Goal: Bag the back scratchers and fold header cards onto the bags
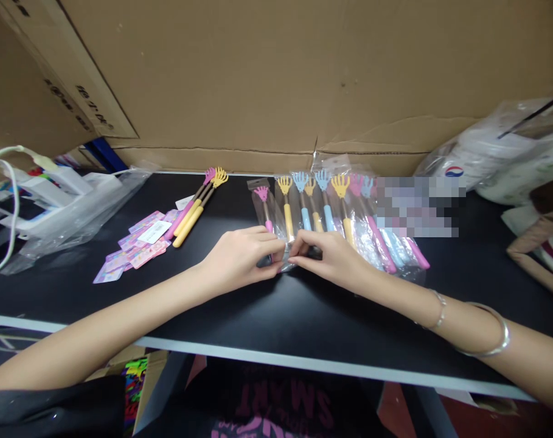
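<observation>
My left hand [246, 255] and my right hand [328, 252] meet at the lower end of a clear plastic bag, each closed in a pinch on it. Inside that bag is a pink back scratcher [261, 194], its claw toward the back and its handle partly hidden by my left fingers. Close on the right lies a row of several bagged back scratchers, among them a yellow one [288, 213] and a blue one [326, 210]. Further left, several unbagged back scratchers [191, 216], pink and yellow, lie beside a spread of printed cards [132, 252].
A white power strip [52, 201] with cables and plastic film occupies the left end of the black table [239, 328]. Cardboard [276, 79] walls the back. At right are a bagged cup [490, 149] and another person's hand [541, 243]. Below sits an open box [151, 377].
</observation>
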The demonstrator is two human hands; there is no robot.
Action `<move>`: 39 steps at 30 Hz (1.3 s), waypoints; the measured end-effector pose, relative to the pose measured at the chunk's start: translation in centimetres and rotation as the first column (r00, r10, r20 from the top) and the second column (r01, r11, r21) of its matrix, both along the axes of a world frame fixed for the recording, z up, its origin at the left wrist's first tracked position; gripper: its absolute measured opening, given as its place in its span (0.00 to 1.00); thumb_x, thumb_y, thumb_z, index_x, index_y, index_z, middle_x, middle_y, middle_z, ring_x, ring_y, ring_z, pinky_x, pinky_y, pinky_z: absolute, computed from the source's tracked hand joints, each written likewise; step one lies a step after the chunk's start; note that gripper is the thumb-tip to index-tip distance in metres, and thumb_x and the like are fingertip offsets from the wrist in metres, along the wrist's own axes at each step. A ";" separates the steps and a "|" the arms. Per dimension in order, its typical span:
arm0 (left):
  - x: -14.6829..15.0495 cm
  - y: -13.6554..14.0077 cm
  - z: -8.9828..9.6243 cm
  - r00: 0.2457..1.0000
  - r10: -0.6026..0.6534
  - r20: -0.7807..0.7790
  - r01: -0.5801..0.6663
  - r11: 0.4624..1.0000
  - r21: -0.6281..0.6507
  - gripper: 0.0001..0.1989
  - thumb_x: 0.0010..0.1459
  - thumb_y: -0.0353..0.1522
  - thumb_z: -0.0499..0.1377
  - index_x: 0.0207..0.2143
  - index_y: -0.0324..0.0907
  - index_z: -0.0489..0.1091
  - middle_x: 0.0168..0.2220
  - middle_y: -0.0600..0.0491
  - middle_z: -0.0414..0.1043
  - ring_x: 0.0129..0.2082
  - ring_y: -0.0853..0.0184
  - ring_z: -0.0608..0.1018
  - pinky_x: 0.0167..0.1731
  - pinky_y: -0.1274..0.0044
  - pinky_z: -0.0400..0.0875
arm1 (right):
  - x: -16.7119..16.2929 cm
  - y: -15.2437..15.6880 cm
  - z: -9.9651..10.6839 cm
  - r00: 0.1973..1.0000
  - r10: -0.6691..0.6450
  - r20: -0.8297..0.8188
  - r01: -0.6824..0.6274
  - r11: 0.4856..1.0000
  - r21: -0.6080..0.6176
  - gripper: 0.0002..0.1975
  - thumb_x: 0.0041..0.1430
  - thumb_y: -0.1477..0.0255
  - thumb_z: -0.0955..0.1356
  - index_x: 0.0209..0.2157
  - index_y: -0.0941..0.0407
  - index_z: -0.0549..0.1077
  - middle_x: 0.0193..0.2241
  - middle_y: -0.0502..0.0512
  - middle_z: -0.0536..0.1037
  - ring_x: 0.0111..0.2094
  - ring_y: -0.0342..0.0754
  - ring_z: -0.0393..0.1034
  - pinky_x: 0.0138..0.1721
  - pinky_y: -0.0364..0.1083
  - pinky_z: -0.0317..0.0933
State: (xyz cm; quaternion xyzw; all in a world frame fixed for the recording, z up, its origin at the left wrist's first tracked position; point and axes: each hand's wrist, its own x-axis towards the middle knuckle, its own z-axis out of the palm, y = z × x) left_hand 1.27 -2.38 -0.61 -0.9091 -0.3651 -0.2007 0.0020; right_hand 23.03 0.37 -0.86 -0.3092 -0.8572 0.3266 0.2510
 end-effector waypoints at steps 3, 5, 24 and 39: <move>-0.1 0.0 0.0 0.999 0.033 0.036 -0.032 0.999 -0.026 0.06 0.59 0.32 0.60 0.28 0.43 0.68 0.28 0.59 0.73 0.31 0.71 0.73 0.26 0.80 0.56 | -0.2 0.0 -0.3 1.000 -0.018 0.007 0.017 0.999 0.034 0.03 0.58 0.76 0.68 0.31 0.56 0.70 0.27 0.49 0.77 0.29 0.43 0.72 0.33 0.42 0.61; 0.0 0.0 0.0 0.998 0.037 0.055 -0.033 0.997 -0.075 0.06 0.57 0.32 0.61 0.28 0.43 0.68 0.29 0.59 0.73 0.32 0.71 0.73 0.27 0.81 0.58 | -0.4 0.0 -0.5 0.999 -0.030 0.015 0.029 0.997 0.073 0.04 0.57 0.78 0.68 0.31 0.55 0.68 0.26 0.48 0.75 0.28 0.42 0.71 0.32 0.41 0.60; -1.8 1.3 0.7 0.940 -0.286 -0.186 0.307 0.947 0.095 0.11 0.68 0.31 0.51 0.43 0.43 0.74 0.43 0.53 0.77 0.46 0.66 0.73 0.46 0.77 0.70 | -0.8 -0.6 -1.9 0.993 -0.091 0.069 0.059 0.926 0.372 0.06 0.58 0.81 0.66 0.33 0.56 0.70 0.27 0.50 0.72 0.29 0.45 0.66 0.32 0.43 0.58; -1.7 2.1 0.4 0.923 -0.286 -0.257 0.332 0.930 0.160 0.16 0.71 0.35 0.47 0.40 0.44 0.75 0.38 0.52 0.78 0.40 0.68 0.75 0.42 0.77 0.69 | -0.4 -0.5 -1.6 0.957 -0.112 0.267 -0.110 0.711 0.695 0.12 0.68 0.74 0.61 0.34 0.59 0.74 0.33 0.60 0.76 0.37 0.52 0.67 0.39 0.50 0.64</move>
